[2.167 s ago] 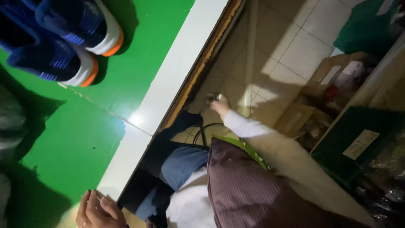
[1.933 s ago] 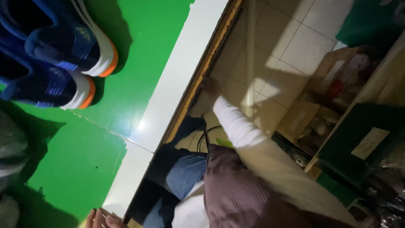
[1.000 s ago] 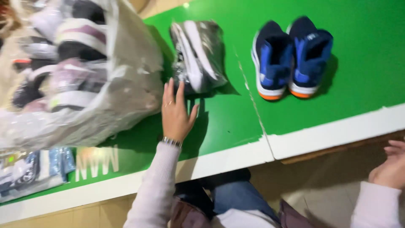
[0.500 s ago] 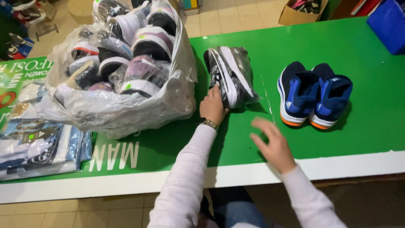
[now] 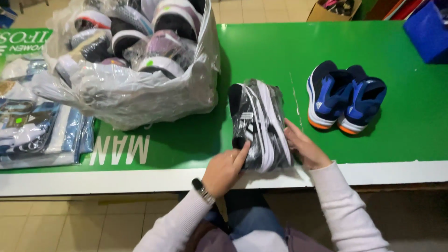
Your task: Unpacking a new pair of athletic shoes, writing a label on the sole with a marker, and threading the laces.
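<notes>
Both hands are closed on one item: a pair of black-and-white sneakers wrapped in clear film (image 5: 259,125), lying on the green tabletop (image 5: 401,126) near its white front edge. The left hand (image 5: 225,171) holds the near left side of the bundle, its grip closed with the fingers laid against the black upper; a watch sits on that wrist. The right hand (image 5: 303,148) presses flat along the bundle's right side, fingers lying against the white sole, so its grip is likewise closed on the wrapped pair.

Just to the right of the grip, apart from it, stands a pair of blue sneakers (image 5: 345,97) with white and orange soles, toes toward the person. To the left and beyond the grip sits a large clear plastic bag of shoes (image 5: 140,88), close to the wrapped pair. Farther left lie flat plastic-wrapped packets (image 5: 32,130).
</notes>
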